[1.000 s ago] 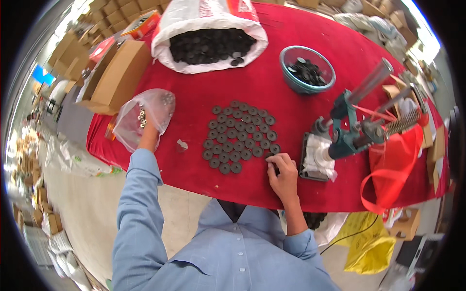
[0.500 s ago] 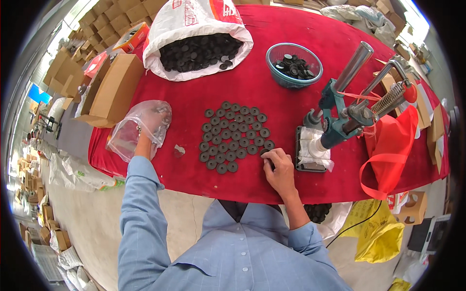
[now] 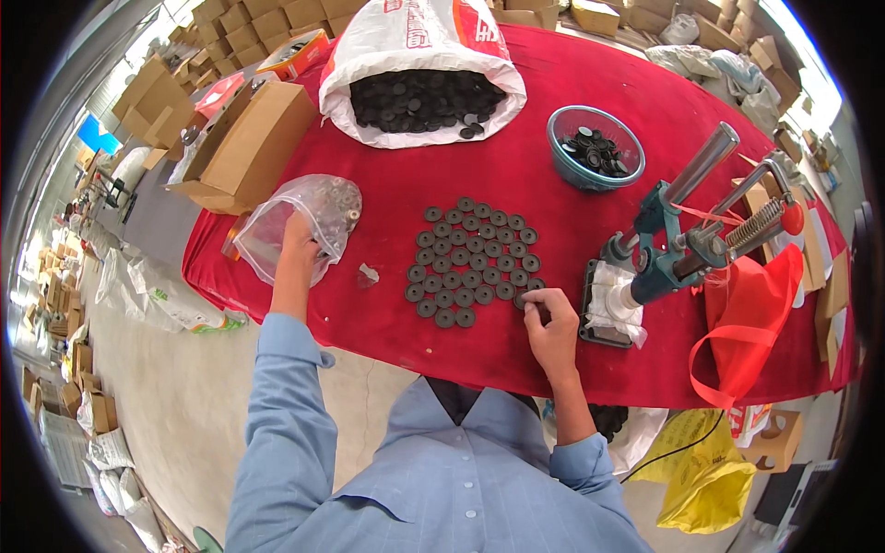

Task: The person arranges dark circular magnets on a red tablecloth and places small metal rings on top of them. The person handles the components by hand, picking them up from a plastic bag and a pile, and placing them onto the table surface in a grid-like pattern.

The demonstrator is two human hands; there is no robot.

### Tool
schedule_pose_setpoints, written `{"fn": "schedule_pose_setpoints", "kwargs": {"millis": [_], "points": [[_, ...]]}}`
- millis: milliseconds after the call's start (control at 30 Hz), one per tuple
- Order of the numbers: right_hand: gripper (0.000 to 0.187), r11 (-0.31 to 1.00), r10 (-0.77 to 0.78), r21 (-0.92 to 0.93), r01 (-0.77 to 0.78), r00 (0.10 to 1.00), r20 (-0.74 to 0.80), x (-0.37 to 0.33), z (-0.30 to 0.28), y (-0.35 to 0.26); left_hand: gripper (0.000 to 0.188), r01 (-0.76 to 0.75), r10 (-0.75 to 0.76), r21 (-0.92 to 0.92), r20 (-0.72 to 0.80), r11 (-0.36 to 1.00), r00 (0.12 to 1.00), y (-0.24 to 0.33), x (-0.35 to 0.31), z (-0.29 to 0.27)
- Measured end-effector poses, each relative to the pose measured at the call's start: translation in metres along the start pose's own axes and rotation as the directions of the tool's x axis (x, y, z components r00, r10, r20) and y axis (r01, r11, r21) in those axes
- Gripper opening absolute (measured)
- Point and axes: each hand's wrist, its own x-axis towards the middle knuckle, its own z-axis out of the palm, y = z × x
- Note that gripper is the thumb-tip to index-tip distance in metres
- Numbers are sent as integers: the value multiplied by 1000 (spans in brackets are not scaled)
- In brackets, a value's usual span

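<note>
Grey-black discs [image 3: 476, 244] are lying flat on the worktop [image 3: 406, 175], probably light, stiff and hardly fragile; their rims are likely offering the best hold. The right hand [image 3: 556, 335] is resting at their right edge, fingers slightly parted, touching a disc; whether they are gripping, I cannot tell. Inside the clear bag [image 3: 265, 241], the left hand's [image 3: 297, 243] grasp is hiding.

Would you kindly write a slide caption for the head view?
Left hand in a clear bag's mouth, right hand at dark discs on red cloth.
</note>
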Motion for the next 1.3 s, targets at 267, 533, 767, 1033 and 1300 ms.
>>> {"fn": "schedule_pose_setpoints", "kwargs": {"millis": [267,533,767,1033,1300], "points": [[40,276,283,696,-662,748,600,27,60,-87,14,-90,167,-351,195,932,967,15,-139,58],[31,-180,298,790,-586,733,611,95,128,-38,16,-371,302,232,283,899,910,-89,-134,176],[33,-108,411,836,-538,742,530,136,119,-1,15,-276,206,188,322,943,924,-120,-87,202],[42,98,434,743,-662,700,567,140,101,-1,15,39,-82,147,300,988,950,-103,-64,180],[50,196,429,715,-671,714,553,146,89,-5,30,89,-158,216,329,972,931,-96,-59,173]]}}
